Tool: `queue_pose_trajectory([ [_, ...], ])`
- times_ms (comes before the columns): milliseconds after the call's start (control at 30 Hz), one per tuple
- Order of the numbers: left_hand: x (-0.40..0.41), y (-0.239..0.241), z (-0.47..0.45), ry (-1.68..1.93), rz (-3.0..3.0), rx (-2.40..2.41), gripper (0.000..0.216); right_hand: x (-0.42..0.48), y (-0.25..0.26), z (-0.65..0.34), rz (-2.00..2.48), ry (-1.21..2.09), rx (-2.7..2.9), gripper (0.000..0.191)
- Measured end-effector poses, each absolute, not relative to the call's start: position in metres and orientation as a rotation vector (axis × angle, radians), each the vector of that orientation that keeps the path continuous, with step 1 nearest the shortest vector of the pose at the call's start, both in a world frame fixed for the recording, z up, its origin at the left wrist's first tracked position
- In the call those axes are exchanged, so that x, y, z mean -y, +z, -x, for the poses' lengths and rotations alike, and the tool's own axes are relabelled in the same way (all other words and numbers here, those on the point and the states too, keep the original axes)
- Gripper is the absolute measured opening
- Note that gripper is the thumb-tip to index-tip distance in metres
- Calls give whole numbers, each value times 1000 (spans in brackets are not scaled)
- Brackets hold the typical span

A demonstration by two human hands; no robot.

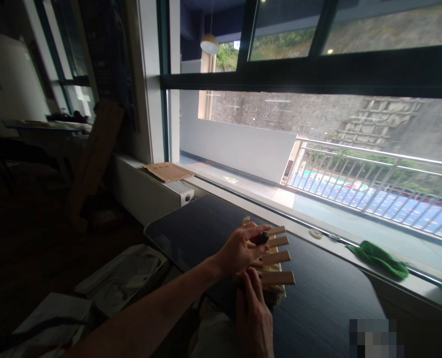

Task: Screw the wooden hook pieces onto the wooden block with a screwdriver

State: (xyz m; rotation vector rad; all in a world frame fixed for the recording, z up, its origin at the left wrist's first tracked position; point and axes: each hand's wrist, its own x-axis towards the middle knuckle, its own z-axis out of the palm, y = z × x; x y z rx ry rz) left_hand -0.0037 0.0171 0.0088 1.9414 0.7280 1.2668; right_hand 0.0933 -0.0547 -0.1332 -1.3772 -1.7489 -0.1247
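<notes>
While the left hand (241,248) has its fingers closed on a short black object (262,238), whose blunt end pokes out between thumb and forefinger, the right hand (254,303) lies just below that grip, nearer the wearer, with its fingers held together at the near end of a row of pale wooden slats (278,277). Whether those fingers pinch anything cannot be told, since the back of the hand hides their tips. Four slats show, side by side, their free ends jutting out to the right of both hands; the left hand covers the other ends of several. Under the slats, just right of the grip, sits a light-coloured base (275,288), partly hidden. All of it rests on a dark table (318,298), which spreads out beyond and to the right of the hands. Farther right of the grip, along the window sill (299,223), lie a small roll (315,233) and a crumpled green cloth (381,259). Beyond the grip and to its left, a flat brown envelope (167,172) lies near a white radiator (150,191).
</notes>
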Motion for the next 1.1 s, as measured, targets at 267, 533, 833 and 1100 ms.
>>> queue_pose_trajectory([
  [267,-13,9,3,1281,-1896,-732,29,55,-132,-94,1393,-119,1758,43],
  [533,-19,6,7,1365,-2091,-761,34,55,-135,-94,1393,-107,1776,45],
  [833,-13,8,5,1370,-2108,-793,32,54,-133,-95,1386,-108,1792,44],
  [1100,-15,2,7,1383,-1899,-734,28,54,-138,-94,1372,-84,1762,46],
])
